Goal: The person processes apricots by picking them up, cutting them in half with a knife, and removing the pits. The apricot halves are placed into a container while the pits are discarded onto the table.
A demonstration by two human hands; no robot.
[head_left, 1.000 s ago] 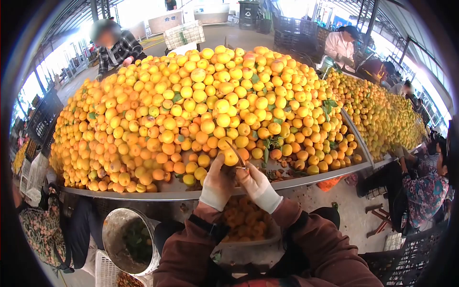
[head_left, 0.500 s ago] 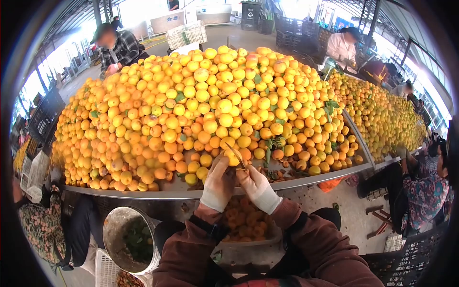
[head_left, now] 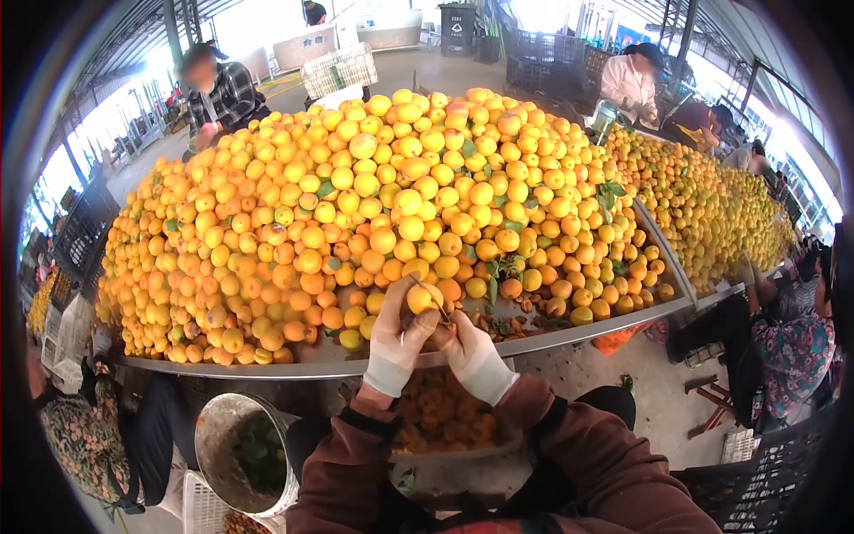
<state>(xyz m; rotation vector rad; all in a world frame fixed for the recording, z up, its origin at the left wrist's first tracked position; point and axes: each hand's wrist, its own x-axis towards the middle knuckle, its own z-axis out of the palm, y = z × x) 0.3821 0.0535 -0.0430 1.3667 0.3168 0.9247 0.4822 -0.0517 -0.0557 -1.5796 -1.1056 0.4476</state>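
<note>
My left hand (head_left: 398, 343), in a pale glove, is wrapped round a yellow-orange fruit (head_left: 423, 298) above the front rim of the metal table (head_left: 569, 336). Close against it on the right, my right hand (head_left: 471, 351), gloved too, pinches a small thin tool at the fruit's lower right side. A thin curved strip shows over the top of the fruit; its exact nature is unclear. Beyond both hands rises a large heap of similar fruit (head_left: 356, 191) with a few green leaves. Below my wrists, a container of orange fruit pieces (head_left: 449, 414) is partly hidden by my arms.
A bucket with leaves (head_left: 213, 445) stands at the lower left by a white crate (head_left: 203, 505). A black crate (head_left: 756, 481) is at the lower right. Co-workers sit at both sides and beyond the heap. A metal divider (head_left: 665, 249) separates a second fruit heap.
Both hands have moved slightly left and down with the fruit, and my left fingers now reach further up around its left side. The view has shifted a little.
</note>
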